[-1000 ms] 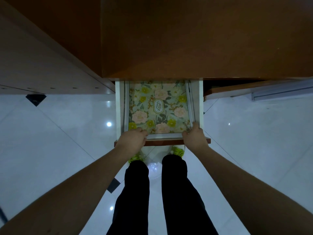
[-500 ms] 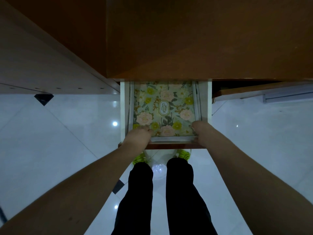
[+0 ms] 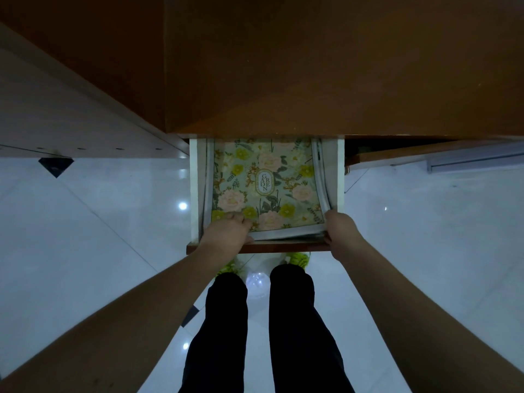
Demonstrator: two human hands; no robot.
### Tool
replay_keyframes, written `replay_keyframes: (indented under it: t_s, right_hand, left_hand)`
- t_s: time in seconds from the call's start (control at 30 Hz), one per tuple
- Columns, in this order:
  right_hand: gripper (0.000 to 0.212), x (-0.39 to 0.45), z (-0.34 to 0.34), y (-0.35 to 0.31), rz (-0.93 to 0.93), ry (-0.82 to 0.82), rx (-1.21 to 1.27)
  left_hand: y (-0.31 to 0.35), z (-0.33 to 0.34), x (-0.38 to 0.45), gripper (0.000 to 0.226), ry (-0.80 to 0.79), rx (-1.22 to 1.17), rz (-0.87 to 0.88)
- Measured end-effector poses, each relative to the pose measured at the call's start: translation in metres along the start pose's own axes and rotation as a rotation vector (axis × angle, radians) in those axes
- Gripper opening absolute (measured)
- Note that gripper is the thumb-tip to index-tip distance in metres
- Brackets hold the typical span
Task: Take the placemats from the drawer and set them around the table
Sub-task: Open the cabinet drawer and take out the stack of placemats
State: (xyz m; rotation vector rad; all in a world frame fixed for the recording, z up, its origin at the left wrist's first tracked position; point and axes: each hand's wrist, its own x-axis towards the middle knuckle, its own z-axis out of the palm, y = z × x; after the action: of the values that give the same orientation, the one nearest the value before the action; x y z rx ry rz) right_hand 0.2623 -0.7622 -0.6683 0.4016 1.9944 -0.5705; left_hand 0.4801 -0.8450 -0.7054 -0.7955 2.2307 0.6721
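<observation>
I see both forearms bare, no sleeves or watch showing down to the left hand (image 3: 226, 232) and right hand (image 3: 341, 231). Below them, black trousers (image 3: 226, 336) cover both legs, ending at bright yellow-green shoes (image 3: 299, 258).

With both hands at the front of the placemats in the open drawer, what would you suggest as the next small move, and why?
Probably lift the stack up and toward the body. The left hand and right hand already grip the front corners of the placemats, whose edges curl up inside the drawer, while the rear lies under the tabletop.

Floral green-and-pink placemats (image 3: 266, 182), white-edged
</observation>
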Motion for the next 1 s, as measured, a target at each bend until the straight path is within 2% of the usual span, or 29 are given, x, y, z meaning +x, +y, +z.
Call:
replay_keyframes:
  t_s: [0.13, 0.33, 0.4, 0.5, 0.6, 0.77, 0.87, 0.93, 1.0]
  right_hand:
    - [0.024, -0.017, -0.017, 0.002, -0.061, -0.083, 0.124]
    - [0.026, -0.03, -0.025, 0.008, -0.163, -0.204, 0.342]
    - [0.03, -0.028, -0.025, 0.011, -0.198, -0.253, 0.414]
    - [0.033, -0.029, -0.024, 0.008, -0.244, -0.36, 0.391]
    - [0.033, -0.025, -0.026, 0.007, -0.331, -0.369, 0.241]
    - [0.02, -0.014, -0.03, 0.007, -0.466, -0.206, -0.053]
    - [0.024, -0.006, -0.029, 0.01, -0.487, -0.121, -0.5]
    - [0.027, -0.007, -0.025, 0.01, -0.437, -0.154, -0.766]
    - [0.031, -0.008, -0.015, 0.022, -0.544, -0.183, -0.992]
  left_hand:
    - [0.017, -0.001, 0.004, 0.055, 0.091, 0.024, 0.038]
    - [0.048, -0.012, 0.014, 0.055, 0.178, -0.105, 0.104]
    - [0.058, -0.014, 0.017, 0.056, 0.178, -0.108, 0.09]
    - [0.067, -0.018, 0.02, 0.055, 0.177, -0.103, 0.008]
    - [0.068, -0.021, 0.021, 0.055, 0.183, -0.089, -0.045]
    - [0.063, -0.03, 0.014, 0.058, 0.259, -0.09, -0.041]
    - [0.059, -0.037, 0.009, 0.071, 0.388, -0.071, 0.021]
    - [0.056, -0.035, 0.007, 0.085, 0.467, -0.042, 0.05]
    - [0.056, -0.035, 0.003, 0.094, 0.505, 0.018, 0.102]
